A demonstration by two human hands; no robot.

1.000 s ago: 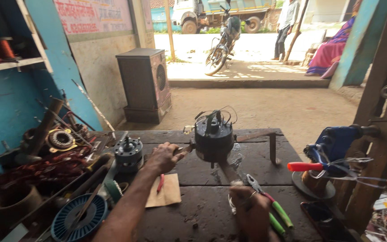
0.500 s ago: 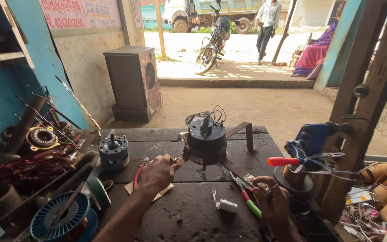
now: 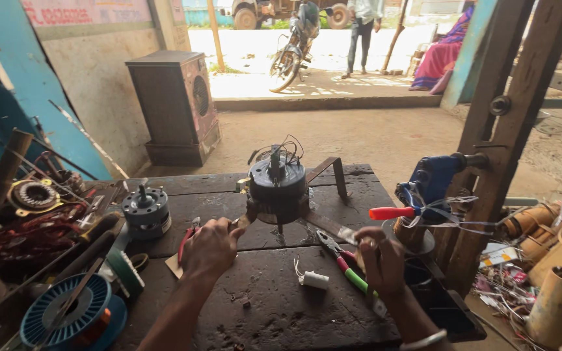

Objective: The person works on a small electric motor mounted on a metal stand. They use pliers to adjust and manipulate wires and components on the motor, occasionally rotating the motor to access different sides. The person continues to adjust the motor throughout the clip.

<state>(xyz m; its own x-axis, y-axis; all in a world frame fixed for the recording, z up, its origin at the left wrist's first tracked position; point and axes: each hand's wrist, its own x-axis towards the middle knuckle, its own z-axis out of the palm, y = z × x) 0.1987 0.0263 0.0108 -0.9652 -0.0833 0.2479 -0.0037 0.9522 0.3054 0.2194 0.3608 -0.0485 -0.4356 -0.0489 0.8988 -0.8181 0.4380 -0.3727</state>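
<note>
Left hand [image 3: 211, 247] grip hidden, cannot tell; right hand [image 3: 380, 263] grip clamped on pliers [image 3: 345, 265].

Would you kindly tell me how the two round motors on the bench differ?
The dark motor stands mid-bench on a metal bracket, wires sprouting from its top; the grey motor sits lower, straight on the wood, with a bare shaft. The left hand reaches the dark one; the grey one lies untouched. Both are round.

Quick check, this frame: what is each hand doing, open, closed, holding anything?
Left hand: closed at a bracket arm of the dark motor; grip hidden.
Right hand: closed on the pliers.
</note>
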